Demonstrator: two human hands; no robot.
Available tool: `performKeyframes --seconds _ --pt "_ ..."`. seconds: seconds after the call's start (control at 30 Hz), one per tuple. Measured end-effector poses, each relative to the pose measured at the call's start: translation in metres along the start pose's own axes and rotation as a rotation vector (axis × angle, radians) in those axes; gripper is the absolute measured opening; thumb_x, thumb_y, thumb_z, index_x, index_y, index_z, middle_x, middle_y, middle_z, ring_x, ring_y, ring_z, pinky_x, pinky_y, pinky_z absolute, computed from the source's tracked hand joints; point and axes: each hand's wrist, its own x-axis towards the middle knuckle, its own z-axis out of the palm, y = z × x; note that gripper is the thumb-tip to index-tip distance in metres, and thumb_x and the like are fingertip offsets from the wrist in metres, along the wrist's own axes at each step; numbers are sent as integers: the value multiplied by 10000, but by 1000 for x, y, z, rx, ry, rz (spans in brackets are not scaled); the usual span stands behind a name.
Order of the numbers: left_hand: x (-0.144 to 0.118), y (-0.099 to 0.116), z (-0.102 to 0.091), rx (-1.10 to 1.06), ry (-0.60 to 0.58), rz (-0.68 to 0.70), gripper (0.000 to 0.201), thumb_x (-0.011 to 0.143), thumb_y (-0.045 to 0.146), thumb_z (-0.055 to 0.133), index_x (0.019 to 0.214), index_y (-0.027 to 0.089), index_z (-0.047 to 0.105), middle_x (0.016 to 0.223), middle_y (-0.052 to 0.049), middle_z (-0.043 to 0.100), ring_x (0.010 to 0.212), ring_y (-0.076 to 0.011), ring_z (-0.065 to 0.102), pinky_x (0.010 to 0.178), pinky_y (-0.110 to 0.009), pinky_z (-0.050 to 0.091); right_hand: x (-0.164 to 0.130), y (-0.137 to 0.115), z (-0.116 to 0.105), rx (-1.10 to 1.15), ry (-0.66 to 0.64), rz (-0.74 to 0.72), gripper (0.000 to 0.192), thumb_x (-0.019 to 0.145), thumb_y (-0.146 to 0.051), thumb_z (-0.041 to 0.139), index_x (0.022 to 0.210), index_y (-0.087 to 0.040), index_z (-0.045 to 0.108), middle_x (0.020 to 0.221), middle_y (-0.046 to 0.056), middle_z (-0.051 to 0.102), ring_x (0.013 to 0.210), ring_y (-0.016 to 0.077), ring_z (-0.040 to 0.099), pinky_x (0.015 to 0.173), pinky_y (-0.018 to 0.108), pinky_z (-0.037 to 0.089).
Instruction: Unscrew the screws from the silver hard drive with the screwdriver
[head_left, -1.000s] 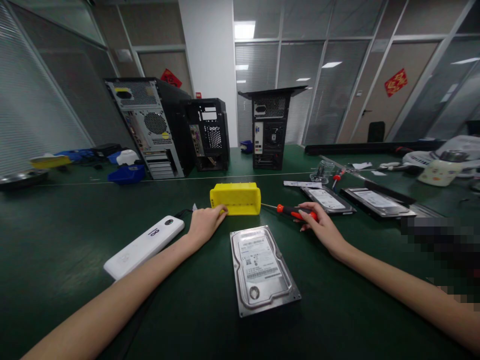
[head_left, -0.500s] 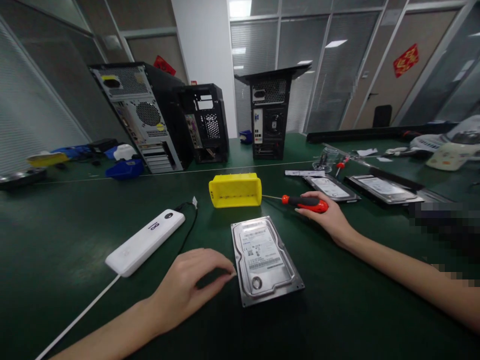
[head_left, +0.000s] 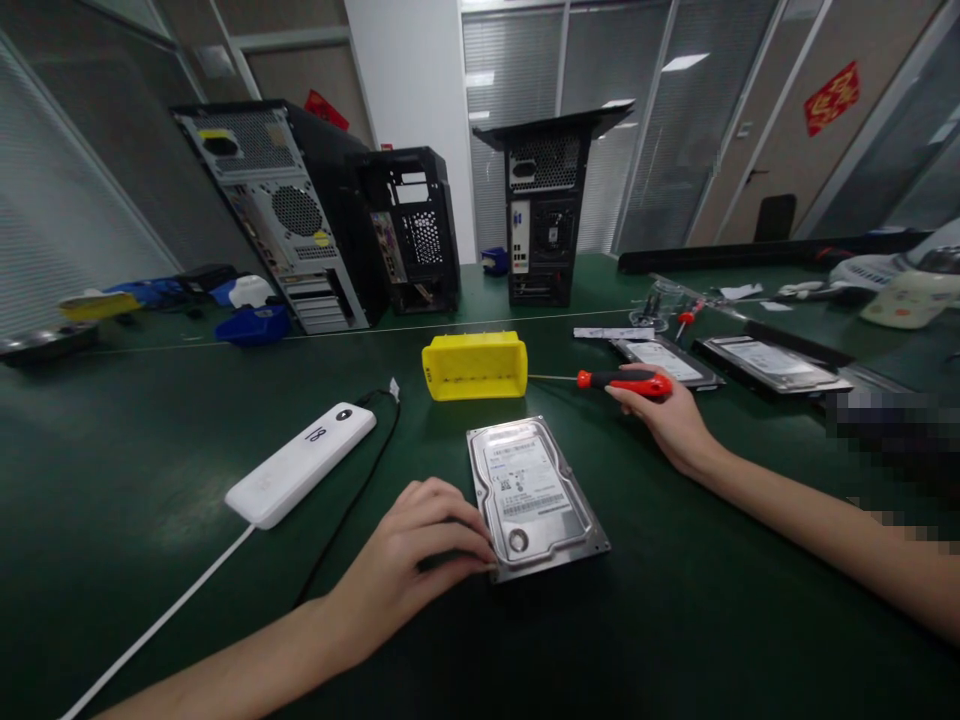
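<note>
1. Silver metal hard drive (head_left: 534,495), label up, flat on the green surface (head_left: 150,450), centre near.
2. Left hand (head_left: 409,560) curled, fingertips touching its near-left corner.
3. Probably rigid, dense, shock-sensitive; best gripped by the long side edges.
4. Right hand (head_left: 671,420) closed round a red-handled screwdriver (head_left: 615,380), right of a yellow plastic bin (head_left: 474,365).

Our left hand (head_left: 409,570) sits low and near, palm down, fingers curled with the tips pinched together. Our right hand (head_left: 671,420) reaches out farther, arm stretched long, fingers wrapped closed in a firm grip, both forearms bare.
</note>
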Motion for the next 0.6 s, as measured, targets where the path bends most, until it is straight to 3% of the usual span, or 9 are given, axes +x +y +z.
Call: performKeyframes --seconds 0.2,0.6 --pt "-6 -1 2 66 48 197 176 985 203 535 1056 242 692 1011 -17 713 972 -170 590 858 -311 395 2 2 -1 -55 -29 -22 572 591 -346 844 1087 -176 617 782 -17 574 619 77 515 585 217 406" --pt "-6 2 7 330 198 392 146 990 149 539 1055 176 667 936 18 761 857 -111 660 766 -294 375 1 2 -2 -93 -54 -54 575 609 -375 835 1099 -181 604 808 -1 573 632 81 522 598 224 460"
